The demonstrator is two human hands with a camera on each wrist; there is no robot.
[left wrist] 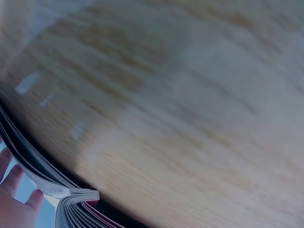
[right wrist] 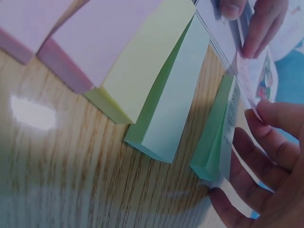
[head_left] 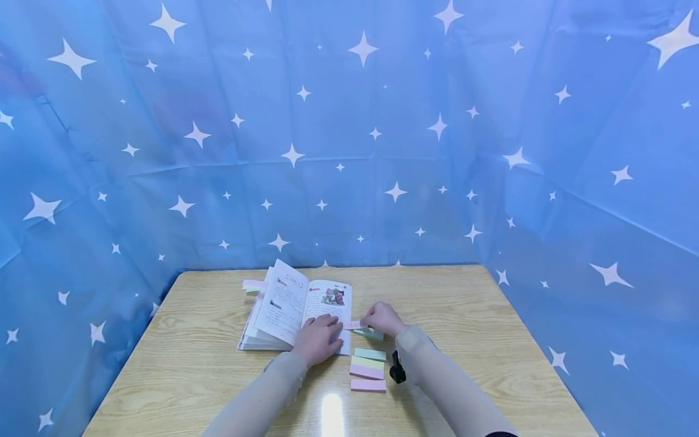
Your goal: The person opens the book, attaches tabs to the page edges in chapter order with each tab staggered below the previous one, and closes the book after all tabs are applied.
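Observation:
An open book [head_left: 284,306] with printed text and a small colour picture lies on the table. My left hand [head_left: 318,341] rests on its right page, fingers extended towards the page's outer edge. A narrow pink sticky note [head_left: 352,325] with handwriting crosses that edge, its inner end right at the left fingertips. My right hand [head_left: 383,318] pinches the outer end between thumb and forefinger, as the right wrist view shows. Just below the right hand is a green sticky-note pad [right wrist: 211,142] with writing on its top sheet. In the left wrist view, the left fingers [left wrist: 12,183] show beside the book's page edges.
Nearer me are a pale green pad [head_left: 370,354], a yellow pad [head_left: 367,363], a pink pad [head_left: 366,371] against it, and another pink pad [head_left: 368,385]. Coloured tabs [head_left: 253,285] stick out from the book's left side. A starry blue curtain [head_left: 349,152] surrounds the wooden table [head_left: 464,340].

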